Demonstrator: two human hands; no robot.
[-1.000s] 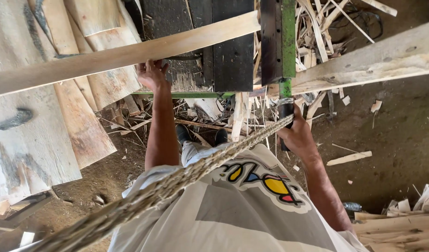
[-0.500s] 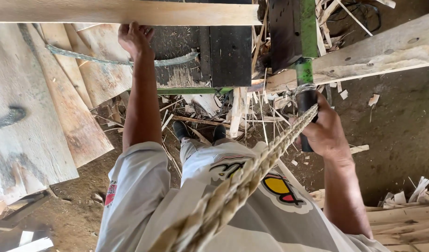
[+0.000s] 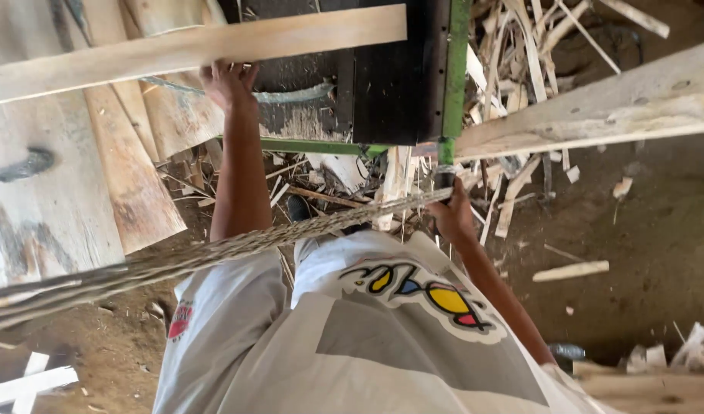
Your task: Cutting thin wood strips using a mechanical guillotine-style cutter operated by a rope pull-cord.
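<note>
1. The left hand (image 3: pixel 228 81) reaches up at 11 o'clock, fingers curled against the underside of a long pale wooden plank (image 3: pixel 198 47) lying across the top of the view.
2. The plank is flat, light and smooth-sawn, slanting slightly.
3. The right hand (image 3: pixel 451 215), at 1 o'clock, is clenched around a braided rope (image 3: pixel 214 257) beside a green machine frame (image 3: pixel 455 77).

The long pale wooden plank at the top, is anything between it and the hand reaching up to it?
Nothing visible. The left hand already touches the lower edge of the long pale wooden plank, fingers against the wood. The braided rope crosses lower, over the forearm, not between them.
</note>
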